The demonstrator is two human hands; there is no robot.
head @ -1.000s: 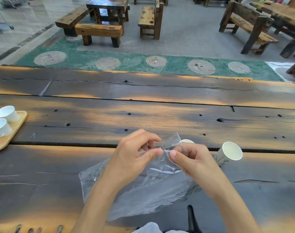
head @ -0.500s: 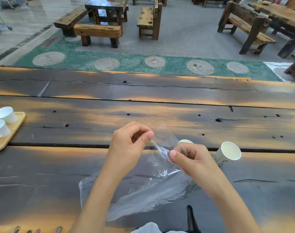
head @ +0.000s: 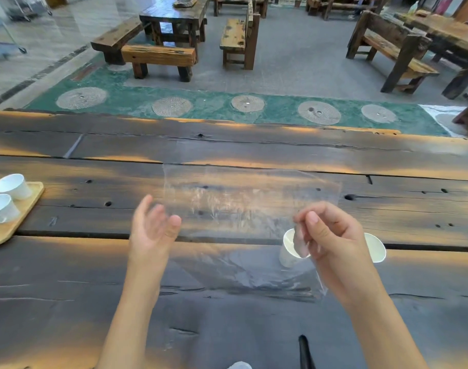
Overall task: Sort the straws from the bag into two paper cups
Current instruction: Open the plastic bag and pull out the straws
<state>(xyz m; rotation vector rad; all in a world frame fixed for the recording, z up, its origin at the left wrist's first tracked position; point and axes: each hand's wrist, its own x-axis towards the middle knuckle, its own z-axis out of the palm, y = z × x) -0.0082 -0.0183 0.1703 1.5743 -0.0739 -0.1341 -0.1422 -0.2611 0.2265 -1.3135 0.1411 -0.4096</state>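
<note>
A clear plastic bag [head: 243, 203] is stretched out in the air above the dark wooden table [head: 67, 275]. My right hand [head: 331, 235] pinches its right corner. My left hand [head: 153, 225] is spread beside the bag's left edge; whether it touches the plastic I cannot tell. Two white paper cups lie tipped on the table: one [head: 287, 251] shows just left of my right hand, partly behind the bag, and the other [head: 375, 247] sticks out to the hand's right. I see no straws in the bag.
A wooden tray [head: 19, 219] with two white ceramic cups [head: 13, 186] sits at the table's left edge. A black object [head: 304, 350] pokes up at the near edge. Benches and tables stand on the floor beyond.
The bag has been lifted off the table and pulled out flat between my hands. My left hand has let go of its pinch and spread its fingers; my hands have moved apart.
</note>
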